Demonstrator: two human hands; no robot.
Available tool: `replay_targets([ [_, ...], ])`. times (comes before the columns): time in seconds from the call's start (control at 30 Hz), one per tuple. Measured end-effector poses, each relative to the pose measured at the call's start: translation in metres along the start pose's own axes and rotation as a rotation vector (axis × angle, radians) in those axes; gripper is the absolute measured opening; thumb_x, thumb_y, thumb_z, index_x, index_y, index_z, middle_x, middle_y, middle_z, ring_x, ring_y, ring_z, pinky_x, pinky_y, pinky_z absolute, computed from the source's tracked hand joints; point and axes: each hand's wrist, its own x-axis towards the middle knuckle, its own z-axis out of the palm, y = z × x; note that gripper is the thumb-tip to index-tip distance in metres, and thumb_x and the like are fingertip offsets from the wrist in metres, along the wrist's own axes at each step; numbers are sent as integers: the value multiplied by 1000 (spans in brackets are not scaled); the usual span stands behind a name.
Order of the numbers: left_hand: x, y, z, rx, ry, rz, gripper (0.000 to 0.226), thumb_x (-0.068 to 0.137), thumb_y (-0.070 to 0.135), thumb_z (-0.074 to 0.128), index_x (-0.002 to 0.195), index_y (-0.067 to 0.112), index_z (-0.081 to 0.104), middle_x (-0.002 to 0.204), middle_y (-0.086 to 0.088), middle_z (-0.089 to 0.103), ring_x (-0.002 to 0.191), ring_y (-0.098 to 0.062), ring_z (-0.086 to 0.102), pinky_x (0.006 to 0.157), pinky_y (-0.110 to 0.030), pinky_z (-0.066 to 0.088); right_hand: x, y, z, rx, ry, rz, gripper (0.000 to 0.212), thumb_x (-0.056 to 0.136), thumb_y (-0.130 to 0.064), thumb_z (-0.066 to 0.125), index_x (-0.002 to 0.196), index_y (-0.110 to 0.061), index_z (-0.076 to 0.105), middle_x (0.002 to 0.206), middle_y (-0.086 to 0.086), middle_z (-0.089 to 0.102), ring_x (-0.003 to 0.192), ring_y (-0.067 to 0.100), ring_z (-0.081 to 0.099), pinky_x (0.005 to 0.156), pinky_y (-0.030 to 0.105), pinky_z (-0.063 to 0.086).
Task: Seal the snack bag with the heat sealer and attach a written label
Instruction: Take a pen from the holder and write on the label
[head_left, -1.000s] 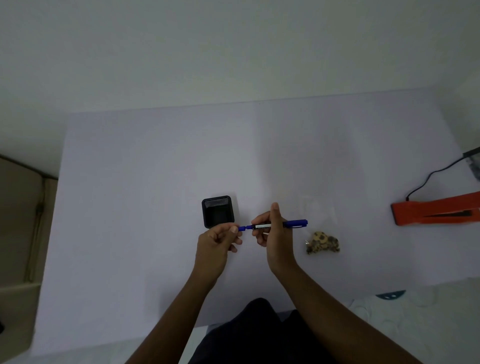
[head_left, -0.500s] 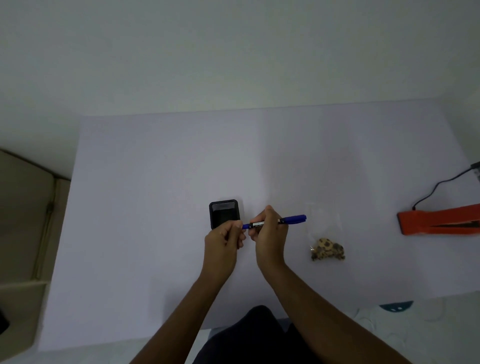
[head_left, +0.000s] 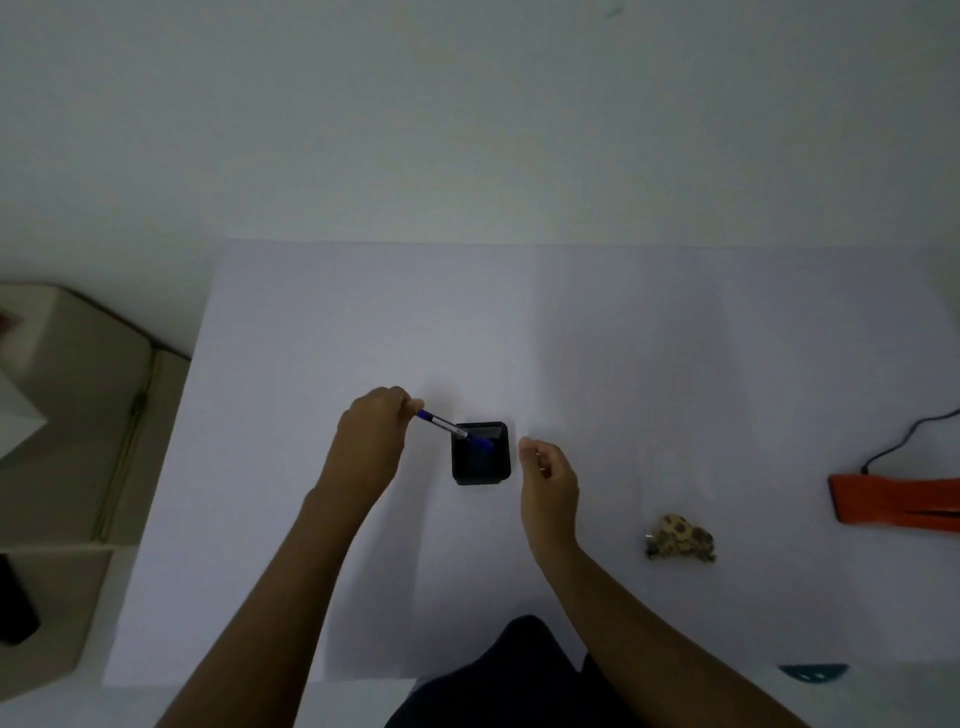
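Left hand (head_left: 375, 432) at centre frame, forearm reaching up from lower left, fingers pinching a blue pen (head_left: 451, 429) tilted down-right, tip inside the black holder (head_left: 481, 453). Right hand (head_left: 549, 474) just right of holder, loosely curled, holding nothing. Snack bag (head_left: 679, 538) lying lower right on the white table (head_left: 363, 322); orange sealer (head_left: 893, 502) at right edge.

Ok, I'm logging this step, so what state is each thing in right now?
Pen: tilted, lower end inside the holder, upper end pinched by the left hand.
Holder: upright on the table, open at the top.
Left hand: gripping the pen.
Right hand: loosely curled, holding nothing.
Snack bag: lying flat on the table, untouched; seal cannot be told.
Heat sealer: on the table at the right, cord attached, untouched.
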Motion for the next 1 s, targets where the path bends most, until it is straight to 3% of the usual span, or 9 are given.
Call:
replay_targets([
  [0.2, 13, 1, 43, 100, -168, 47, 31, 99, 27, 55, 84, 1, 63, 81, -12, 62, 74, -29, 59, 64, -34, 42, 15, 31, 12, -214, -89, 23, 19, 98, -26, 60, 108, -14, 70, 96, 3, 69, 89, 18, 65, 71, 19, 47],
  [0.4, 12, -6, 83, -161, -125, -146, 31, 99, 28, 54, 81, 3, 59, 76, -9, 62, 67, -24, 58, 60, -34, 44, 27, 33, 28, -212, -69, -32, 14, 99, -20, 58, 90, -18, 68, 84, 5, 71, 77, 21, 70, 70, 38, 61],
  [0.5, 12, -7, 91, -400, -69, -266, 26, 100, 27, 52, 88, 6, 59, 79, -5, 65, 69, -20, 63, 59, -29, 51, 36, 27, 36, -154, -54, -31, 14, 98, -18, 60, 88, -13, 68, 83, 8, 72, 78, 25, 71, 69, 34, 62],
  [0.63, 28, 0, 85, -585, -3, -342, 25, 102, 26, 47, 116, 7, 54, 99, 1, 62, 80, -10, 61, 57, -3, 45, 53, 8, 54, -91, -51, -38, 14, 99, -14, 59, 92, -6, 67, 87, 14, 72, 79, 25, 72, 62, 15, 57],
  [0.7, 43, 4, 84, -608, -26, -367, 30, 104, 27, 42, 126, 8, 50, 106, 3, 58, 91, -11, 57, 60, -1, 43, 64, -3, 66, -70, -50, -33, 14, 99, -12, 58, 93, -3, 66, 90, 17, 71, 80, 26, 71, 60, 11, 54],
  [0.77, 61, 8, 84, -616, -47, -331, 26, 105, 26, 39, 121, 10, 52, 107, 2, 60, 91, -11, 56, 62, -3, 44, 78, -13, 78, -65, -45, -29, 14, 99, -11, 58, 93, -3, 66, 90, 17, 72, 81, 27, 71, 59, 10, 54],
  [0.83, 80, 10, 85, -618, -59, -301, 24, 105, 26, 38, 114, 11, 53, 103, 1, 61, 90, -13, 57, 63, -9, 44, 93, -22, 91, -69, -39, -14, 14, 99, -12, 58, 93, -3, 67, 91, 17, 72, 82, 28, 72, 61, 15, 56],
  [0.93, 107, 11, 84, -615, -70, -319, 24, 105, 24, 37, 113, 7, 52, 102, -1, 60, 89, -16, 57, 62, -12, 40, 119, -34, 108, -103, -42, -20, 13, 97, -13, 60, 90, -6, 67, 90, 15, 73, 81, 30, 73, 73, 39, 63],
  [1.0, 122, 11, 82, -603, -80, -317, 24, 105, 22, 37, 114, 5, 51, 104, -2, 59, 91, -17, 56, 62, -11, 39, 135, -42, 116, -134, -37, -17, 13, 96, -14, 60, 91, -5, 69, 90, 15, 73, 80, 30, 73, 76, 45, 62],
])
